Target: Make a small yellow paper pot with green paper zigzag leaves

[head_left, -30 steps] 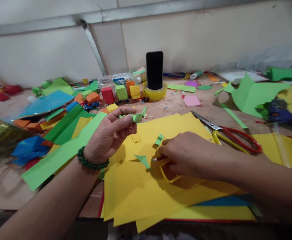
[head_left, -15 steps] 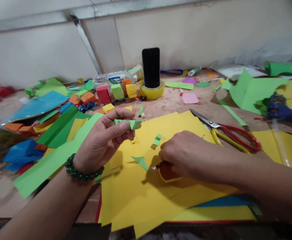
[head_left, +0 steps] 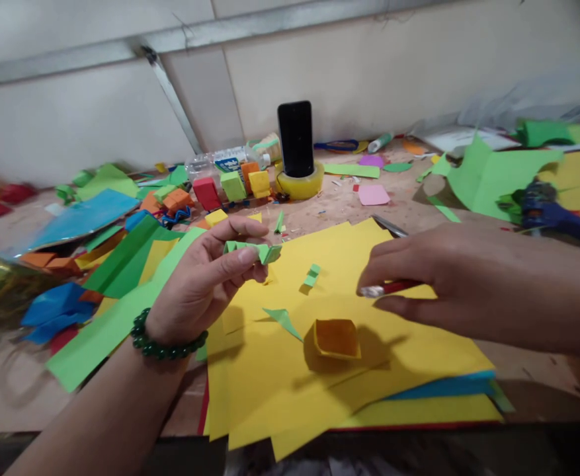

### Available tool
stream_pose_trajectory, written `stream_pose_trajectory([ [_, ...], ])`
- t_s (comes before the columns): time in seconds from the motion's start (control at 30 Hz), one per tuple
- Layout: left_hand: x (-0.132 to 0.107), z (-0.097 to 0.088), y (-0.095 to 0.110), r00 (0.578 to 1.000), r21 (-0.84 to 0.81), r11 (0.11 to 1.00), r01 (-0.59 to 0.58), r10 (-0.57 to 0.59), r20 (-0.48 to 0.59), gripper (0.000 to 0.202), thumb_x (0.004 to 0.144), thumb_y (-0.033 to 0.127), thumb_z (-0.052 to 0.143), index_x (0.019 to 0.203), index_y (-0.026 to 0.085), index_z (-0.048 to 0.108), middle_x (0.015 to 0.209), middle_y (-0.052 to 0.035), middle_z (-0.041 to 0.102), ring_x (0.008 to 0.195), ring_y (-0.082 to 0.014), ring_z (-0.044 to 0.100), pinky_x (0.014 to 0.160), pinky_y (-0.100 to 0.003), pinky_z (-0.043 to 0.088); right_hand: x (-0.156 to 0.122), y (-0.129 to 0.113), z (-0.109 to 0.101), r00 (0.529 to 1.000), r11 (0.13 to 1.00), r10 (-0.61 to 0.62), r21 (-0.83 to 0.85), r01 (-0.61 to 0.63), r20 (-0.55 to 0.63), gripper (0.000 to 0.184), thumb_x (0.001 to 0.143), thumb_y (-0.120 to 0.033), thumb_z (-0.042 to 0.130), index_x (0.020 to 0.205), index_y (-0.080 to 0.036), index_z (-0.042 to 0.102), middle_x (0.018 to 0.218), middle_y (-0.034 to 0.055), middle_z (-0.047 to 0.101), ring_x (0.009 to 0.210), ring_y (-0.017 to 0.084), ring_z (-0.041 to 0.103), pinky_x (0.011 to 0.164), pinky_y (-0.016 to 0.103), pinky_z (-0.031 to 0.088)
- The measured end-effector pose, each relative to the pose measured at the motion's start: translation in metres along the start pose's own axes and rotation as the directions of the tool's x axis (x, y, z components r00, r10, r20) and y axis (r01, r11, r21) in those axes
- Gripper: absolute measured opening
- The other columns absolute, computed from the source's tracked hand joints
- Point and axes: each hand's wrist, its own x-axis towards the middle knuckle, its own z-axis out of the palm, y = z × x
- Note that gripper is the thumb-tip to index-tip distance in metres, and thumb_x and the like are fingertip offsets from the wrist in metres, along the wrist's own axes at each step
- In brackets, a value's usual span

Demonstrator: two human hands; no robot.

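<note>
My left hand (head_left: 205, 271), with a green bead bracelet at its wrist, pinches a pleated strip of light green paper (head_left: 270, 253) between thumb and fingers. Over the right part of the yellow paper sheets (head_left: 290, 390), my right hand (head_left: 443, 284) holds a red pencil (head_left: 401, 286), its silvery end pointing left. Below and left of that hand stands a small open yellow paper box (head_left: 336, 338) with an orange-looking inside. A green paper triangle (head_left: 284, 322) lies left of the box, and a small folded green piece (head_left: 312, 275) lies above it.
Scissors (head_left: 389, 226) lie mostly hidden behind my right hand. A phone (head_left: 295, 139) stands in a yellow tape roll (head_left: 302, 184) at the back. Several coloured paper cubes (head_left: 233, 186) sit beside it. A blue glue gun (head_left: 562, 215) and green paper (head_left: 498, 172) lie at right.
My right hand has moved right and up with the pencil, away from the yellow box, which now shows fully. It now covers most of the scissors. My left hand stays nearly in place.
</note>
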Motion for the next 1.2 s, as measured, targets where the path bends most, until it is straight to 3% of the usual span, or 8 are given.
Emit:
stream_pose_trajectory([
  [0.13,0.001,-0.002,-0.001,1.0,0.01,1.0,0.011,-0.011,0.022,0.023,0.073,0.022,0.074,0.095,0.017,0.067,0.08,0.0003,0.066,0.063,-0.0062,0.06,0.059,-0.013,0.051,-0.008,0.004,0.012,0.987,0.984,-0.16,0.086,0.157,0.026,0.038,0.076,-0.009,0.047,0.091,-0.032,0.072,0.113,-0.0023,0.068,0.077,0.015,0.066,0.065,0.025,0.045],
  [0.27,0.005,-0.006,-0.007,1.0,0.003,1.0,0.016,-0.016,0.021,0.023,0.074,0.021,0.074,0.095,0.016,0.067,0.079,0.0003,0.065,0.062,-0.0064,0.06,0.059,-0.015,0.051,-0.001,0.002,0.035,0.97,0.977,-0.207,0.072,0.199,0.13,0.046,0.076,-0.008,0.052,0.102,-0.042,0.07,0.14,-0.0066,0.051,0.079,0.015,0.068,0.065,0.024,0.045],
  [0.37,0.008,-0.007,-0.01,1.0,0.007,1.0,0.014,-0.014,0.015,0.023,0.074,0.021,0.074,0.095,0.016,0.067,0.078,0.0006,0.064,0.063,-0.0065,0.06,0.061,-0.016,0.051,0.006,-0.003,0.046,0.956,0.974,-0.223,0.018,0.224,0.19,0.032,0.079,-0.017,0.058,0.095,-0.04,0.072,0.141,-0.0068,0.05,0.071,0.014,0.068,0.06,0.025,0.042],
  [0.47,0.008,-0.008,-0.011,1.0,0.009,1.0,0.017,-0.018,0.012,0.021,0.074,0.022,0.074,0.094,0.017,0.068,0.077,0.0009,0.064,0.063,-0.0061,0.059,0.061,-0.016,0.05,0.01,-0.01,0.051,0.952,0.972,-0.228,-0.002,0.233,0.206,0.018,0.081,-0.026,0.059,0.089,-0.036,0.073,0.127,-0.0048,0.061,0.066,0.013,0.066,0.057,0.024,0.039],
  [0.63,0.007,-0.007,-0.01,1.0,0.024,0.999,0.026,-0.026,0.016,0.021,0.074,0.023,0.074,0.093,0.017,0.068,0.074,0.001,0.063,0.063,-0.0062,0.06,0.061,-0.015,0.05,0.009,-0.016,0.063,0.972,0.983,-0.175,-0.019,0.18,0.156,0.016,0.083,-0.027,0.058,0.085,-0.031,0.073,0.113,-0.001,0.067,0.064,0.012,0.064,0.054,0.023,0.035],
  [0.87,0.006,-0.006,-0.006,1.0,0.033,0.999,0.018,-0.019,0.018,0.02,0.075,0.022,0.073,0.094,0.017,0.067,0.076,0.0008,0.062,0.063,-0.0063,0.059,0.061,-0.015,0.049,0.0,-0.02,0.066,0.993,0.991,-0.098,-0.087,0.103,0.068,0.025,0.072,-0.027,0.063,0.097,-0.028,0.065,0.13,0.0006,0.059,0.057,0.011,0.061,0.049,0.024,0.03],
  [1.07,0.002,-0.002,-0.004,1.0,0.056,0.998,-0.006,0.005,0.018,0.02,0.075,0.02,0.072,0.094,0.016,0.067,0.083,0.0,0.061,0.065,-0.0064,0.059,0.062,-0.016,0.048,-0.002,-0.027,0.056,0.974,0.993,-0.055,-0.089,0.076,0.22,0.01,0.077,-0.032,0.061,0.078,-0.029,0.071,0.145,-0.0032,0.046,0.051,0.008,0.061,0.048,0.024,0.032],
  [1.2,0.0,-0.001,-0.005,0.999,0.078,0.997,-0.02,0.017,0.041,0.019,0.076,0.02,0.071,0.095,0.017,0.068,0.086,-0.001,0.061,0.066,-0.0069,0.058,0.063,-0.017,0.048,-0.001,-0.023,0.063,0.974,0.992,-0.066,-0.089,0.087,0.216,0.015,0.076,-0.04,0.062,0.076,-0.029,0.072,0.145,-0.0049,0.044,0.051,0.011,0.064,0.046,0.025,0.034],
])
